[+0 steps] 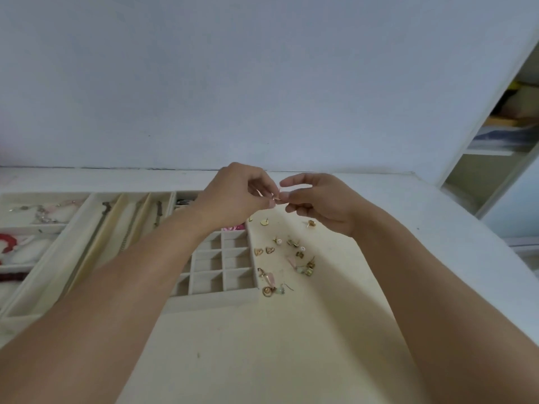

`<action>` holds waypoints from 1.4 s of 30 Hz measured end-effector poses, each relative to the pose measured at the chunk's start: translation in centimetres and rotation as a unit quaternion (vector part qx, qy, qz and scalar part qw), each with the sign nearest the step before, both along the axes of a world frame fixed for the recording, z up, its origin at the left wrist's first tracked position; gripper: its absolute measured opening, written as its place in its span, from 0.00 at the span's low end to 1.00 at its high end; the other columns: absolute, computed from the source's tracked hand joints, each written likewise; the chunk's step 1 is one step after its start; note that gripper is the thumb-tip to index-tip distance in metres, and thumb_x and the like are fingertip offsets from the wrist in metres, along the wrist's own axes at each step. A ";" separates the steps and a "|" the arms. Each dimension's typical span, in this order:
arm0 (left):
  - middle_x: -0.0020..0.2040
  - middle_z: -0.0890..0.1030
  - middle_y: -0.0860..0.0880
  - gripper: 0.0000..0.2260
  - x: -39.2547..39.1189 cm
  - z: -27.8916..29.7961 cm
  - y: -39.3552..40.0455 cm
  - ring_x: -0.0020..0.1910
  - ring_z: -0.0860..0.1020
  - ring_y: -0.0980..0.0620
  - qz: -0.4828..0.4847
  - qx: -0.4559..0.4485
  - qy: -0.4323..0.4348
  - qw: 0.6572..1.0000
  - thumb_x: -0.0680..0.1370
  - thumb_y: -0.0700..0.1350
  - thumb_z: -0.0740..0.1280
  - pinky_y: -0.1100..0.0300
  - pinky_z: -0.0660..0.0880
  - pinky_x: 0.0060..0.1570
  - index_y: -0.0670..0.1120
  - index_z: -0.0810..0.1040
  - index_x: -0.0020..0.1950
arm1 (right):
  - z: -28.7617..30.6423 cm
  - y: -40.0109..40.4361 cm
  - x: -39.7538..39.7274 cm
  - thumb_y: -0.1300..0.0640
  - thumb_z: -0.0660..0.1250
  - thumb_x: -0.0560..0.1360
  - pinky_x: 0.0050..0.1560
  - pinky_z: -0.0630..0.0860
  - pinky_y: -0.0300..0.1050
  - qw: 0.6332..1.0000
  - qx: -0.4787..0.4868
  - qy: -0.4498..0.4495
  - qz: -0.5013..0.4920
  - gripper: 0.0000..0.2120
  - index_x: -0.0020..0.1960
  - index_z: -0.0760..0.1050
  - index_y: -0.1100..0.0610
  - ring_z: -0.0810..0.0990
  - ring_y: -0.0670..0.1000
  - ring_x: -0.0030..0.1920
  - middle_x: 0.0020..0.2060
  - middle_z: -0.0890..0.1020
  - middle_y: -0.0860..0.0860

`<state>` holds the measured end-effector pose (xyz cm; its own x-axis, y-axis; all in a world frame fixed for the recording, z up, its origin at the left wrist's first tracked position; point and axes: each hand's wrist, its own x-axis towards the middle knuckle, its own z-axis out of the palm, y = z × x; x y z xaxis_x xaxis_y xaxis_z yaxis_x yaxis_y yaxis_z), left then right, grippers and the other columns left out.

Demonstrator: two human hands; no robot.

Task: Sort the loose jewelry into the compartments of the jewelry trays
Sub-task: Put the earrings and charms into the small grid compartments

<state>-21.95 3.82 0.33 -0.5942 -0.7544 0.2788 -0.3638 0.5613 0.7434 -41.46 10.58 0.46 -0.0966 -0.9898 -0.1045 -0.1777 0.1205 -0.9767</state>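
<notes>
Two bare forearms are seen nearest the camera, reaching forward over the cream-coloured worktop (291, 345). Both hands are raised above the surface and brought together at the centre of the view. A small gold-toned earring piece (277, 196) is pinched between the curled thumb and fingertips of the left hand (233, 193), and the same piece is met by the curled fingertips of the right hand (320, 199), so that each grip is closed on it; the exact form of the piece cannot be made out. Below the hands, a scatter of loose gold-toned earrings and small studs (288, 258) is spread on the worktop, just beside the right edge of a beige velvet tray of small square compartments (221, 275); the squares that can be seen are bare, and something pink (233, 228) lies at the tray's far end, partly hidden by the left wrist. To the left of this tray, a beige tray with long narrow channels (96, 252) is set, with thin chains laid lengthwise in it. Further left, a third beige tray (32, 228) is partly cut off by the frame, with beaded pieces and a red item in it. A pale blue wall (262, 83) is seen behind, and white shelving (495, 156) at the right.
</notes>
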 end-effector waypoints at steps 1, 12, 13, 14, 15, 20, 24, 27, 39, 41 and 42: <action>0.41 0.85 0.56 0.08 -0.1 0.0 0.2 0.38 0.81 0.61 0.003 -0.010 0.000 1.000 0.71 0.43 0.79 0.67 0.74 0.39 0.55 0.85 0.45 | 0.0 0.2 0.0 0.62 0.76 0.74 0.43 0.75 0.40 1.000 0.007 -0.017 0.000 0.15 0.59 0.78 0.57 0.82 0.48 0.40 0.44 0.87 0.54; 0.36 0.85 0.58 0.02 0.1 -0.6 0.3 0.30 0.81 0.61 0.013 0.003 -0.002 1.000 0.74 0.51 0.76 0.67 0.75 0.27 0.56 0.87 0.46 | -0.6 2.0 -1.4 0.60 0.74 0.75 0.43 0.75 0.40 0.992 -0.039 0.095 -0.070 0.13 0.58 0.79 0.52 0.83 0.47 0.40 0.45 0.88 0.50; 0.36 0.86 0.56 0.02 0.2 -0.7 0.1 0.29 0.80 0.62 0.017 0.004 0.003 1.000 0.76 0.50 0.75 0.68 0.73 0.24 0.54 0.87 0.45 | -0.7 2.0 -2.1 0.59 0.74 0.75 0.39 0.74 0.35 0.970 -0.050 0.206 -0.119 0.10 0.55 0.80 0.50 0.83 0.46 0.39 0.43 0.87 0.48; 0.37 0.86 0.55 0.04 0.3 -0.9 0.0 0.30 0.81 0.63 0.018 0.005 0.008 1.000 0.77 0.49 0.74 0.70 0.70 0.23 0.52 0.87 0.44 | -0.9 2.2 -2.7 0.58 0.73 0.76 0.34 0.71 0.30 0.941 -0.046 0.303 -0.147 0.07 0.53 0.81 0.48 0.82 0.45 0.38 0.43 0.86 0.45; 0.37 0.86 0.54 0.05 0.3 -1.0 -0.2 0.32 0.82 0.63 0.020 0.012 0.013 1.000 0.77 0.48 0.73 0.71 0.69 0.23 0.50 0.87 0.43 | -1.3 2.3 -3.2 0.57 0.72 0.77 0.31 0.69 0.28 0.919 -0.029 0.364 -0.149 0.07 0.52 0.82 0.48 0.80 0.44 0.37 0.43 0.85 0.44; 0.33 0.85 0.54 0.04 0.6 -1.1 -0.5 0.27 0.80 0.63 0.032 0.023 0.007 0.999 0.74 0.45 0.75 0.71 0.70 0.24 0.50 0.85 0.39 | -3.4 2.3 -3.6 0.50 0.75 0.74 0.36 0.68 0.32 0.913 0.050 0.393 -0.096 0.06 0.52 0.83 0.46 0.78 0.39 0.41 0.43 0.82 0.42; 0.34 0.85 0.54 0.04 1.0 -0.9 -0.5 0.35 0.84 0.60 0.034 0.040 0.005 0.999 0.75 0.42 0.74 0.60 0.77 0.30 0.47 0.83 0.41 | -4.5 1.8 -2.5 0.52 0.73 0.76 0.33 0.66 0.33 0.905 0.022 0.407 -0.125 0.01 0.46 0.84 0.47 0.75 0.40 0.36 0.39 0.80 0.43; 0.35 0.85 0.55 0.03 1.7 -0.2 -0.5 0.36 0.85 0.59 0.038 0.041 0.003 0.998 0.77 0.39 0.72 0.51 0.82 0.39 0.46 0.83 0.44 | -4.6 1.8 -1.5 0.52 0.72 0.77 0.32 0.69 0.32 0.919 -0.026 0.366 -0.145 0.06 0.42 0.83 0.46 0.78 0.43 0.36 0.38 0.83 0.44; 0.36 0.85 0.55 0.04 8.8 0.8 -1.0 0.40 0.84 0.51 0.032 0.057 -0.085 0.994 0.74 0.43 0.76 0.61 0.76 0.39 0.53 0.87 0.41 | -1.7 1.1 5.9 0.57 0.75 0.76 0.39 0.81 0.41 0.994 -0.106 0.007 0.009 0.08 0.50 0.83 0.61 0.88 0.56 0.44 0.43 0.88 0.56; 0.36 0.85 0.57 0.04 9.9 0.8 -1.0 0.40 0.83 0.55 0.026 0.046 -0.089 0.995 0.73 0.45 0.78 0.64 0.75 0.41 0.54 0.88 0.41 | -1.1 0.7 6.9 0.58 0.73 0.77 0.39 0.81 0.41 0.995 -0.086 -0.004 0.039 0.07 0.51 0.81 0.61 0.87 0.59 0.45 0.45 0.88 0.57; 0.36 0.85 0.57 0.03 10.2 0.7 -1.1 0.40 0.83 0.56 0.025 0.044 -0.094 0.994 0.72 0.46 0.78 0.63 0.75 0.41 0.55 0.88 0.41 | -0.6 0.3 7.3 0.58 0.72 0.78 0.39 0.81 0.41 0.996 -0.080 -0.011 0.043 0.06 0.51 0.81 0.61 0.87 0.60 0.46 0.46 0.88 0.58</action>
